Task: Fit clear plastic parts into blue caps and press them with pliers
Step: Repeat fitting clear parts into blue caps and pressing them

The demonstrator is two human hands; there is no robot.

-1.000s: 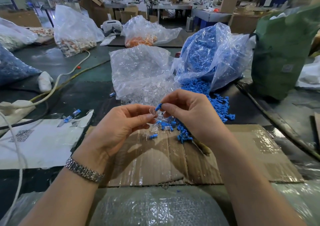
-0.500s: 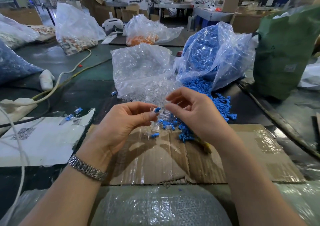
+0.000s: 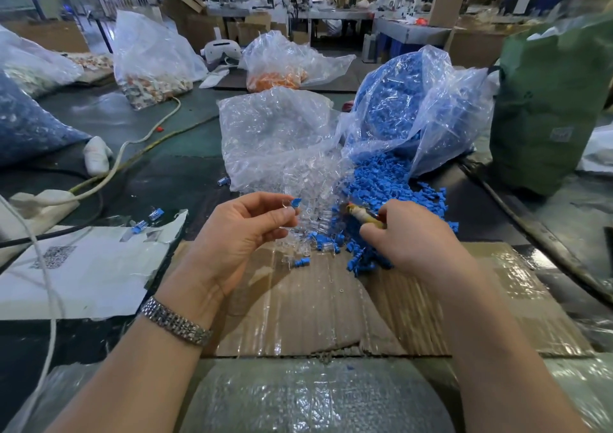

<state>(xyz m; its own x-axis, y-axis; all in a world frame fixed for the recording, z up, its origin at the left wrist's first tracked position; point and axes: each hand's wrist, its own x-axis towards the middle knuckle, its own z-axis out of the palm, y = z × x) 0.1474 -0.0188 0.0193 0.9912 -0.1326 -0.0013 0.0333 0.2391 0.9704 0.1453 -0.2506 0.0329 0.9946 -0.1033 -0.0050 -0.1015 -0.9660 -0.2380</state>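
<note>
Head view: left hand point(image 3: 238, 233) pinched a small blue plastic cap with a clear plastic part fitted in it point(image 3: 292, 204) between thumb and fingers, held up above the flattened brown cardboard sheet point(image 3: 331, 303) on the tabletop. Right hand point(image 3: 411, 237) had its fingers curled round the yellowish handle of the pliers point(image 3: 363, 215), down among the loose pile of blue caps point(image 3: 381, 183) spilling from the clear plastic bag. Pliers' head hidden. Risk: the light pinch could let the fitted pair twist or drop when the pliers squeeze; off-centre pressure could crack the clear part.
</note>
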